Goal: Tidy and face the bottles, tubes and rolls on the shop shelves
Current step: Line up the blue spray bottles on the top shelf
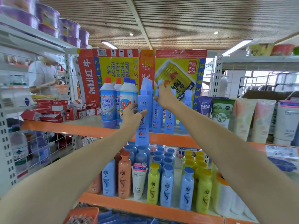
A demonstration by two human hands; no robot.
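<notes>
nearest, on the lower shelf (145, 206), stand rows of blue, orange and yellow shampoo bottles (166, 188), upright and mostly label-forward, untouched by either hand

above them, at the front lip of the orange middle shelf (68, 128), a tall blue spray bottle (143, 113) stands upright with its base at the shelf edge, label facing out. the left hand (132, 116) is on its left flank about mid-height, fingers partly spread and curled toward it, thumb at the front; it seems to be touching, though a full grip cannot be confirmed

just behind and to the right, the right hand (163, 96) is closed in a pinch around the neck of a second blue spray bottle (157, 113) in the same cluster, near the cap

these look like thin plastic, light, stiff enough to hold but tall and narrow, so probably tippy; the smooth sides may slip, and the mid-body likely gives steadier control than the cap

further back, white cleaner bottles (108, 102) stand left, with a red bull carton (178, 73) behind
</notes>
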